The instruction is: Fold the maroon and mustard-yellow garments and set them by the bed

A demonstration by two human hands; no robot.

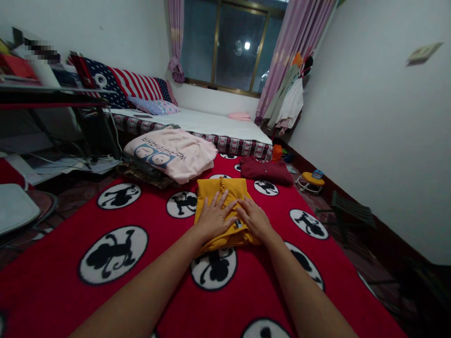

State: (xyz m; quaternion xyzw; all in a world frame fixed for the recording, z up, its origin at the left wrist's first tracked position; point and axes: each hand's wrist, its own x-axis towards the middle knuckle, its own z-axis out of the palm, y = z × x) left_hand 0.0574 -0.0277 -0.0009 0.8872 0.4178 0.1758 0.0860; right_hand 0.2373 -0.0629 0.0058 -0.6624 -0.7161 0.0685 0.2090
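A folded mustard-yellow garment lies on the red blanket with black-and-white round figures. My left hand rests flat on its near left part, fingers spread. My right hand lies flat beside it on the near right part, fingertips nearly meeting the left hand's. Neither hand grips the cloth; both press down on it.
A folded pink garment with printed letters lies behind the yellow one to the left, a dark red folded garment behind to the right. A bed stands under the window. A desk is at the left, a small stool at the right.
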